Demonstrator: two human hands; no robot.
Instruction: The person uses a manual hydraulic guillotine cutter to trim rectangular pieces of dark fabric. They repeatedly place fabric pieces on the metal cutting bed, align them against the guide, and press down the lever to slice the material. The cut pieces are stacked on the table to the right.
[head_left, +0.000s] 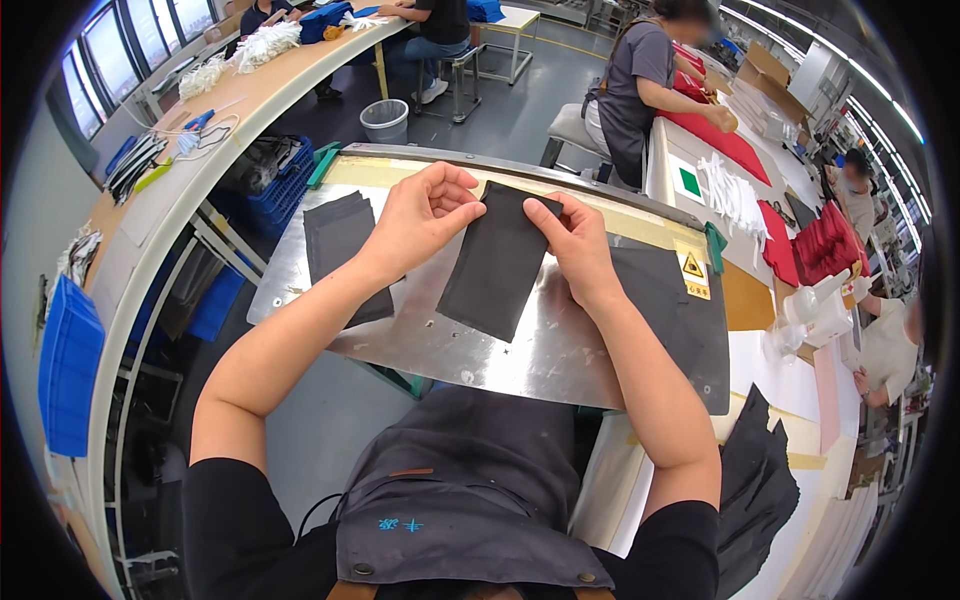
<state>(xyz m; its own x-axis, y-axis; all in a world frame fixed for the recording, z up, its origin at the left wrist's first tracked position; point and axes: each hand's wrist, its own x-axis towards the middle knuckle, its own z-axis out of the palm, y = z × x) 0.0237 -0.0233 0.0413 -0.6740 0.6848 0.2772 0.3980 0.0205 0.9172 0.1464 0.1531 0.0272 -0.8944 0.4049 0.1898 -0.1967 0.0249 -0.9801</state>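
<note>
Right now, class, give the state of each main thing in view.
Metal plate: partly covered.
Black fabric piece: mostly flat, held.
Left hand: at its upper left corner, grip unclear.
Right hand: pinching its upper right corner.
Black stack: on the plate, edges staggered.
Grey bin: upright, open-topped.

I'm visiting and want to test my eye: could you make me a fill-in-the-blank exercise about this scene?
1. The right hand pinches a cloth piece coloured ____.
2. The wastebasket stands on the ____.
3. The symbol on the yellow warning sticker is shaped like a ____.

Missing words: black; floor; triangle.
</note>
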